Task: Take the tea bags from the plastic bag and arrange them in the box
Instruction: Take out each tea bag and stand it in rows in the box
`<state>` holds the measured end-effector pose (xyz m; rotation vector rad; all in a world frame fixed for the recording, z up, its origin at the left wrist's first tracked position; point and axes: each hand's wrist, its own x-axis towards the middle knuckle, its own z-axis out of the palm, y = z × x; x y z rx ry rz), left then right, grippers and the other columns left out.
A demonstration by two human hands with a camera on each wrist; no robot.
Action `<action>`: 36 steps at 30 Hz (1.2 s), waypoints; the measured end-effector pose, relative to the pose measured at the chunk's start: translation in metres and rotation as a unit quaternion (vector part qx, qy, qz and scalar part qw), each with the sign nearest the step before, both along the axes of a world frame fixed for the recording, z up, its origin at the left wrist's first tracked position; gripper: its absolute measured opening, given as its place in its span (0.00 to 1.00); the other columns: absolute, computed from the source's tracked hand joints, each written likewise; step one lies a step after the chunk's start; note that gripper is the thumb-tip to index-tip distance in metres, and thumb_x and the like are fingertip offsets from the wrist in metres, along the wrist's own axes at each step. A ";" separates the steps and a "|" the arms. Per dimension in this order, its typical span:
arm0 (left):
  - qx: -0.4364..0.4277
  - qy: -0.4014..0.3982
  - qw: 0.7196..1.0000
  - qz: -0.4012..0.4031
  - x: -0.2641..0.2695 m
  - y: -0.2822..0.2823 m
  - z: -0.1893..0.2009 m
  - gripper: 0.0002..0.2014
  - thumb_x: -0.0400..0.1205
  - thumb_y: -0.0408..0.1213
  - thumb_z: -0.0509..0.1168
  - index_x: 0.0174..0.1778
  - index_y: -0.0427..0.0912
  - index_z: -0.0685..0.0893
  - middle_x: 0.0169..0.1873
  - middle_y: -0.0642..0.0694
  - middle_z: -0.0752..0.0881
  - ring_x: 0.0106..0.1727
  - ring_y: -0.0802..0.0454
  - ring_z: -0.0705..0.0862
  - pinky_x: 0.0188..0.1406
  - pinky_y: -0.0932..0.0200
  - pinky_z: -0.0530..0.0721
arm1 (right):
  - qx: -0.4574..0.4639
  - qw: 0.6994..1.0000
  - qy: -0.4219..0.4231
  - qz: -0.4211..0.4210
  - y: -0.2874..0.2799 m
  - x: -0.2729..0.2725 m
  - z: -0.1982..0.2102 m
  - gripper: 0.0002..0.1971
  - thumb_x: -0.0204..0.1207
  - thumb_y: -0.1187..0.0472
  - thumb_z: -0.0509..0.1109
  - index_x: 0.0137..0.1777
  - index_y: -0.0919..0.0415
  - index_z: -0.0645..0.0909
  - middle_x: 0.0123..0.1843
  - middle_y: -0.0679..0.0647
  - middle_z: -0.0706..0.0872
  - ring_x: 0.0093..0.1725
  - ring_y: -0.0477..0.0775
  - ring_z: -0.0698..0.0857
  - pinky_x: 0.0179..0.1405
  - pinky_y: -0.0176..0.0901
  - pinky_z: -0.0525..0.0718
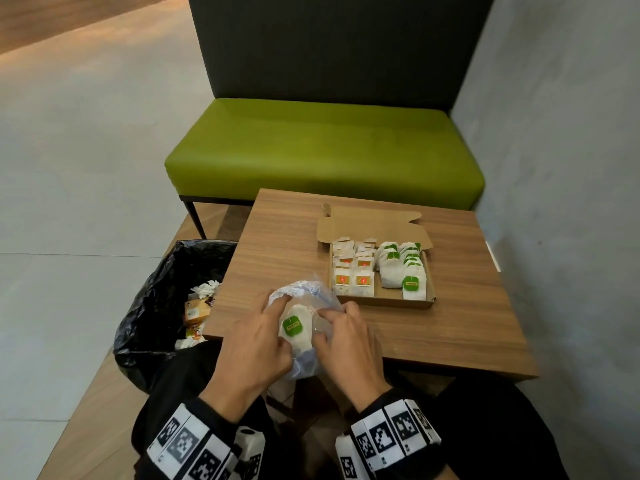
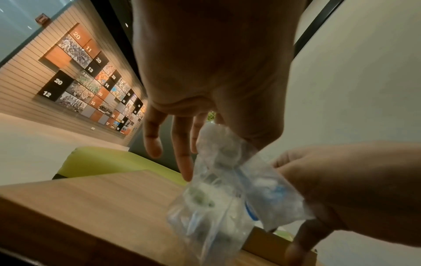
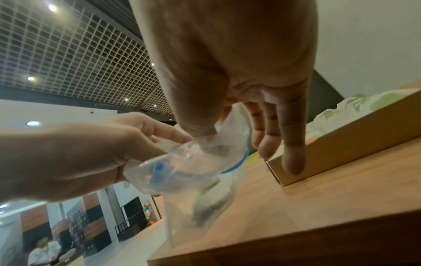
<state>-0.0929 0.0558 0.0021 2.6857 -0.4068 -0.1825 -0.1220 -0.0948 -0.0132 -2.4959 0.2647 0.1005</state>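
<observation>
My left hand (image 1: pixel 252 344) and right hand (image 1: pixel 346 344) each pinched the plastic bag (image 1: pixel 304 296) at the table's (image 1: pixel 450 327) near edge, beside the box (image 1: pixel 420 303). The tea bag (image 1: pixel 294 329) inside showed a green tag, its writing too blurred to read.

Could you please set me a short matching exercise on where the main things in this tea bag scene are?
Things:
1. plastic bag
2. cardboard box
3. black bin liner
4. green bench

Places:
A. on the floor left of the table
B. beyond the table's far edge
C. held between both hands at the table's near edge
D. open on the table, tea bags in rows inside

Pairs: 1-C, 2-D, 3-A, 4-B
</observation>
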 end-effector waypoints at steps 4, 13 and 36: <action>-0.070 0.009 0.997 -0.032 -0.006 -0.008 -0.001 0.33 0.75 0.32 0.67 0.79 0.46 0.70 0.74 0.49 0.73 0.60 0.47 0.83 0.56 0.59 0.82 | 0.012 1.000 0.011 -0.023 0.001 0.000 0.000 0.27 0.76 0.44 0.73 0.74 0.46 0.77 0.65 0.47 0.71 0.62 0.50 0.78 0.56 0.42 0.82; -0.117 -0.017 0.989 -0.085 -0.008 -0.010 -0.008 0.32 0.75 0.31 0.68 0.77 0.48 0.72 0.73 0.53 0.75 0.68 0.54 0.78 0.63 0.71 0.69 | 0.025 0.998 0.056 -0.006 -0.005 0.006 -0.009 0.32 0.72 0.41 0.75 0.76 0.39 0.70 0.75 0.51 0.63 0.73 0.57 0.71 0.65 0.50 0.80; -0.100 -0.012 0.994 -0.031 -0.004 -0.006 -0.008 0.34 0.77 0.38 0.71 0.80 0.44 0.67 0.74 0.50 0.73 0.68 0.52 0.77 0.61 0.68 0.70 | 0.177 0.977 -0.104 -0.055 -0.025 0.006 -0.021 0.06 0.72 0.52 0.79 0.47 0.52 0.91 0.66 0.41 0.76 0.65 0.40 0.75 0.56 0.31 0.76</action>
